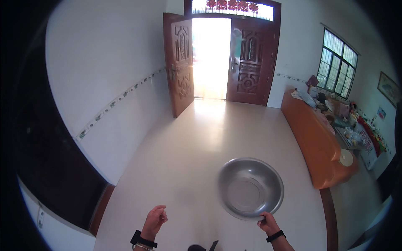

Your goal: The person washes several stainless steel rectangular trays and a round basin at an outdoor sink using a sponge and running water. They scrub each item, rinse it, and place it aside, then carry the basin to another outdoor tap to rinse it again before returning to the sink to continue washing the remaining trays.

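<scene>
A wide, round metal basin point(245, 190) hangs over the floor, tilted so that its hollow inside faces me. My right hand point(269, 224) grips its rim at the near right edge, with a black band on the wrist. The inside of the basin shows nothing lying in it. To the left, apart from the basin, my left hand point(156, 218) is held out with nothing visible in it. Its index finger points forward and the other fingers are loosely bent. A black device and a bracelet sit on that wrist.
Ahead, a carved brown door leaf point(180, 62) stands ajar onto bright daylight, beside a closed leaf point(251, 62). An orange sofa point(310, 142) runs along the right, with clothes and bags piled behind it. A dark doorway point(54, 146) opens on the left. Pale tiles point(176, 154) cover the floor.
</scene>
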The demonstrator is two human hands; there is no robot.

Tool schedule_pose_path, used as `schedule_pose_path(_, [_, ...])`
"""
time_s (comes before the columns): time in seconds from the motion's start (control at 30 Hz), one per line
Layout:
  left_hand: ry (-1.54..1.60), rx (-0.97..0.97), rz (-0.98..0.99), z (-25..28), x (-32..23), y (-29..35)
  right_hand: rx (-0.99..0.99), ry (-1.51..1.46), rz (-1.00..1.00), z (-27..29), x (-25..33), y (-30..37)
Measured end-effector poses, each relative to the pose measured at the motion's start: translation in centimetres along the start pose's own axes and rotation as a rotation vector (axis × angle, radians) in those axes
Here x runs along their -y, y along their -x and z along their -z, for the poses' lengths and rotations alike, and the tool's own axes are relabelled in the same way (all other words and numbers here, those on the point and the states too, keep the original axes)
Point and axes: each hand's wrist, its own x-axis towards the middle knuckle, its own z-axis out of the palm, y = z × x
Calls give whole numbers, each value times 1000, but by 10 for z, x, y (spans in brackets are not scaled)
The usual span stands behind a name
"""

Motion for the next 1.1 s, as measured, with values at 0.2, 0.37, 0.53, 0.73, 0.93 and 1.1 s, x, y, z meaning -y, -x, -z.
schedule_pose_path(0.2, [20,6,9,0,-86,-244,-13,40,28,-157,97,-211])
schedule_pose_path(0.37, [18,95,-2,-34,-181,-479,-77,49,50,-288,173,-349])
schedule_pose_path(0.53, [-39,254,21,-96,-269,-700,-108,12,52,-404,257,-487])
schedule_pose_path(0.73, [-152,291,-36,-168,-350,-975,-107,-40,89,-506,352,-717])
schedule_pose_path(0.93, [-347,162,19,-231,-461,-1189,-59,29,-9,-666,470,-910])
schedule_pose_path(1.1, [-346,176,-45,-251,-527,-1392,-44,69,17,-789,560,-1086])
